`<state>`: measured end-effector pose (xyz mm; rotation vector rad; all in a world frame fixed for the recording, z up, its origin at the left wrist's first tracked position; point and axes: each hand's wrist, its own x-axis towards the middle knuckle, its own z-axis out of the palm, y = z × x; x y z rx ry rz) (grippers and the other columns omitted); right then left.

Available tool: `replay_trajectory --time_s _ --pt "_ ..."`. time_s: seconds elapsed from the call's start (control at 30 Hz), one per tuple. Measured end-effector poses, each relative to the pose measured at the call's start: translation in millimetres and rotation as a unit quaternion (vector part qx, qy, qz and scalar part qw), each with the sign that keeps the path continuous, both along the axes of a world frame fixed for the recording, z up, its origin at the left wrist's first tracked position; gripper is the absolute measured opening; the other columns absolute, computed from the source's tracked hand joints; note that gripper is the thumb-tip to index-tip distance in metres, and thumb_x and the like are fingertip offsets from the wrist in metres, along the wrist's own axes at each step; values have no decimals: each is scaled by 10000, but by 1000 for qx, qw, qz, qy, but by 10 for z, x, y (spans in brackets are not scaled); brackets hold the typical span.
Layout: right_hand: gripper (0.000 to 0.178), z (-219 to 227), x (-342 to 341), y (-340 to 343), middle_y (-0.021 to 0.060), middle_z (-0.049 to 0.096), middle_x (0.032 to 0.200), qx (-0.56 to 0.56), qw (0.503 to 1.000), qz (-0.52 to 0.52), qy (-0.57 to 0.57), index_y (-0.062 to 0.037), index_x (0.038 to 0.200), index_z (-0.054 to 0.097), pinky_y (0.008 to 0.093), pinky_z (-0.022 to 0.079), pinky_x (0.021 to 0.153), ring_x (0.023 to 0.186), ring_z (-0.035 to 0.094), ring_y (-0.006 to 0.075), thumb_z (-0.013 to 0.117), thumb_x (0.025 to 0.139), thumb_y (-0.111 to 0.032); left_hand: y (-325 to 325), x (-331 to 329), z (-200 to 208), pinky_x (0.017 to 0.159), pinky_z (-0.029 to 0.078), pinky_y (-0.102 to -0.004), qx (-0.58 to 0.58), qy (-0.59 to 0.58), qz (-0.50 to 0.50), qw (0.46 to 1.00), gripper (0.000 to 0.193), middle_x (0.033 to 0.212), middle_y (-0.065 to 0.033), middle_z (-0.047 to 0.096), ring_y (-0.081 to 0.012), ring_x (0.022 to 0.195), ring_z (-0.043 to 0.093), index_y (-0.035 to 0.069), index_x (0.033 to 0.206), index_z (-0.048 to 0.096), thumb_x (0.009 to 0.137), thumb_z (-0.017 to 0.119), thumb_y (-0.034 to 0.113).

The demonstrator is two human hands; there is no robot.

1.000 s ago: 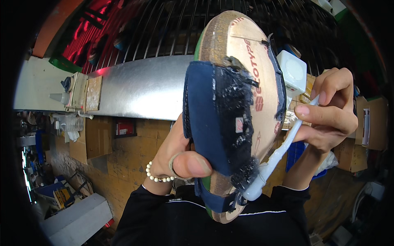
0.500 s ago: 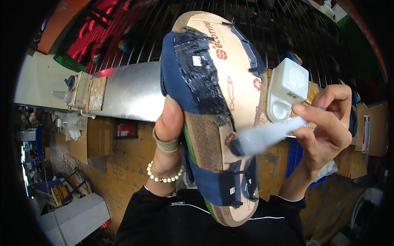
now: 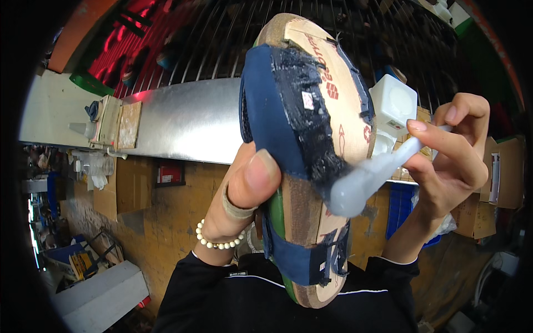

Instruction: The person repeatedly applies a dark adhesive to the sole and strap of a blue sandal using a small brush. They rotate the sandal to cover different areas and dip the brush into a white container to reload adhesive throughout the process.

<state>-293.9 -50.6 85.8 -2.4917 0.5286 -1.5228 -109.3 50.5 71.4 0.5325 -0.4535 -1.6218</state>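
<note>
My left hand (image 3: 244, 186), the nearer, clasped the unfinished sandal (image 3: 305, 200) by its left side, underside facing me, long axis running away; right of the sandal, my right hand (image 3: 452, 150) pinched a pale brush (image 3: 377, 175), thick end beside the navy strap's (image 3: 269, 105) black edge.

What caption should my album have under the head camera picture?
Left fingers grip a blue-strapped sandal while right fingers hold a white brush at its edge.
</note>
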Motion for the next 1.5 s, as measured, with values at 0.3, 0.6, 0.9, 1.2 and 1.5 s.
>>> replay_trajectory --time_s 0.3,0.6,0.9,1.2,1.5 --pt "458 -69 -56 -90 52 421 1005 1 997 77 5 -76 900 770 251 355 631 767 444 144 869 554 -361 135 11 30 1038 467 -372 -41 42 22 998 898 1333 -185 536 -265 1197 567 -12 1403 393 812 642 617" --pt "443 -76 -88 -94 49 427 985 44 991 122 34 -101 877 778 249 401 660 797 485 152 883 536 -364 -72 169 147 1034 460 -369 5 22 55 998 856 1321 -159 555 -244 1191 570 12 1393 421 843 563 652" --pt "439 -123 -123 -112 48 429 982 63 986 151 34 -95 856 777 261 422 692 839 497 164 885 532 -371 -122 179 314 1028 456 -363 71 -23 89 993 837 1311 -134 569 -225 1182 575 31 1385 443 866 492 686" --pt "471 -144 -93 -67 38 431 971 69 979 192 20 -107 816 777 268 383 680 827 469 161 890 498 -436 -117 185 294 1024 455 -362 41 -65 115 990 816 1317 -121 564 -213 1185 569 45 1389 442 891 447 691" --pt "374 -273 -306 8 35 467 911 183 980 70 -42 -71 839 778 248 390 648 786 485 135 895 562 -295 21 516 -108 958 506 -380 -69 -80 121 987 766 1283 -139 573 -230 1131 596 59 1372 450 903 452 664"
